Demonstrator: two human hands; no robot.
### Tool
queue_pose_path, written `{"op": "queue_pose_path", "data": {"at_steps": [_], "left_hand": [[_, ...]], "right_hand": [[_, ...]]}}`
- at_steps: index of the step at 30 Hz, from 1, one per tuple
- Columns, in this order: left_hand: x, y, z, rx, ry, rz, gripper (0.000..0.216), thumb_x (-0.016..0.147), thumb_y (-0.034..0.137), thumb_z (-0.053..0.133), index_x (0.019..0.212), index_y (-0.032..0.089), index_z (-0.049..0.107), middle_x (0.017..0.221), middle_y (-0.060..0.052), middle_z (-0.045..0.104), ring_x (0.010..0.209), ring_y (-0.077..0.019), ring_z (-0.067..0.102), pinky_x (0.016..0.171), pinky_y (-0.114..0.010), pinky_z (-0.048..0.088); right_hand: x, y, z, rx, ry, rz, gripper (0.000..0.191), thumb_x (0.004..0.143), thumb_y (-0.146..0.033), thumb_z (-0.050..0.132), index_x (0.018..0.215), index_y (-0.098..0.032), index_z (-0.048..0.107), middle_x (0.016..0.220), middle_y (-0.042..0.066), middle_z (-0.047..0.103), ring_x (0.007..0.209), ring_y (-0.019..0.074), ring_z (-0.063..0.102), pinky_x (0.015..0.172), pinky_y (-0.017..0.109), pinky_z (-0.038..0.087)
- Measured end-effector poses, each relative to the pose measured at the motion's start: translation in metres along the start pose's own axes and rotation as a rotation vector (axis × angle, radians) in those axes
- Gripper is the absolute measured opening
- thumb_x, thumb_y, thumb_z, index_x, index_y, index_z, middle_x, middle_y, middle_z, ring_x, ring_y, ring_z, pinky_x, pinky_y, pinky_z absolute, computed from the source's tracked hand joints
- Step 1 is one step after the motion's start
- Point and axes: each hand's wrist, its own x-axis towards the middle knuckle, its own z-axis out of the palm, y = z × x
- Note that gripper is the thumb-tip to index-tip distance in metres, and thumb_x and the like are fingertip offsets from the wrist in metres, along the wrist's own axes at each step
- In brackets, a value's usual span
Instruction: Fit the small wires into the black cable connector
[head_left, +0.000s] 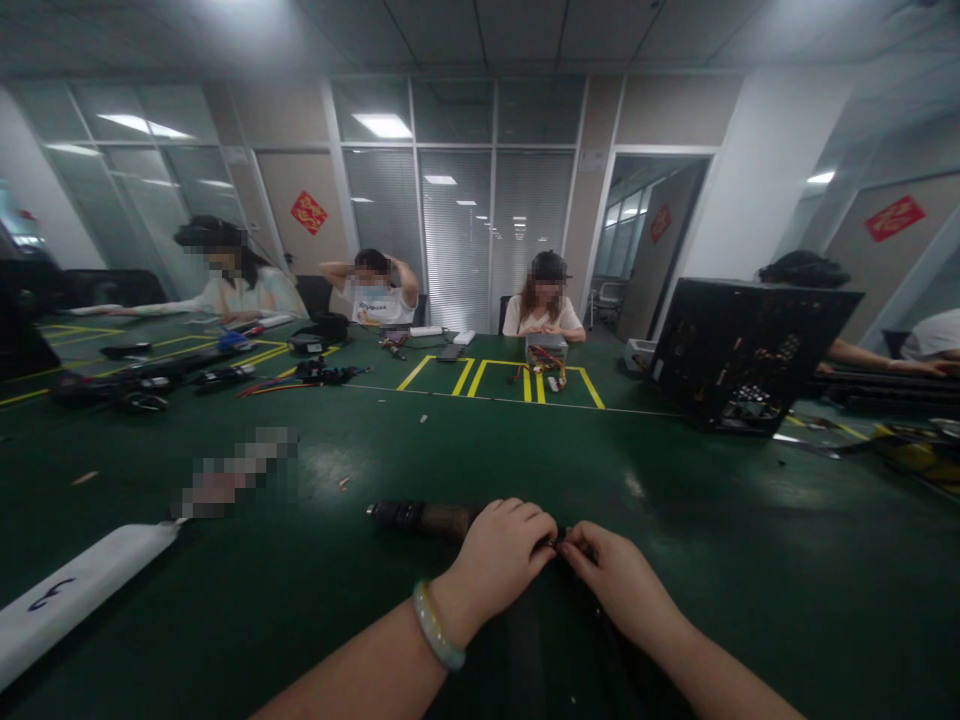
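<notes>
Forearms [360, 665] lead to left grip [499, 560], clasping dark tool [442, 520] jutting leftward, and right grip [622, 580], pinched together.

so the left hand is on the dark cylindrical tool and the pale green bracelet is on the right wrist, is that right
Not quite: the head view shows the pale green bracelet on the left wrist, not the right. The left hand is indeed on the dark cylindrical tool.
</notes>
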Motion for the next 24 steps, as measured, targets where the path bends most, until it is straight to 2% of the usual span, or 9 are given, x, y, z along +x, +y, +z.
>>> {"op": "queue_pose_path", "data": {"at_steps": [9,14,24], "left_hand": [[0.0009,-0.0014,0.0041,0.004,0.011,0.0,0.005,0.09,0.023,0.062,0.095,0.025,0.064,0.096,0.002,0.065,0.094,-0.0179,0.057,0.083,-0.032,0.04],[0.0011,-0.0011,0.0026,0.003,0.01,0.0,0.006,0.092,0.023,0.06,0.095,0.024,0.065,0.095,0.001,0.065,0.093,-0.018,0.058,0.081,-0.032,0.04],[0.0013,-0.0025,0.0029,-0.028,0.027,0.002,0.005,0.091,0.024,0.061,0.094,0.024,0.065,0.096,0.002,0.066,0.093,-0.0181,0.057,0.083,-0.032,0.04]], "right_hand": [[0.0004,0.0002,0.0021,0.012,0.015,0.0,0.022,0.091,-0.034,0.051,0.081,-0.022,0.065,0.072,-0.001,0.068,0.068,0.0167,0.062,0.059,0.024,0.037],[-0.0012,-0.0015,-0.001,0.034,-0.013,0.005,0.021,0.09,-0.036,0.052,0.088,-0.023,0.068,0.077,0.0,0.071,0.07,0.0179,0.064,0.059,0.024,0.039],[-0.0005,0.0012,-0.001,0.01,-0.019,0.018,0.019,0.09,-0.036,0.053,0.086,-0.023,0.066,0.078,-0.001,0.071,0.072,0.0183,0.065,0.061,0.025,0.04]]}}
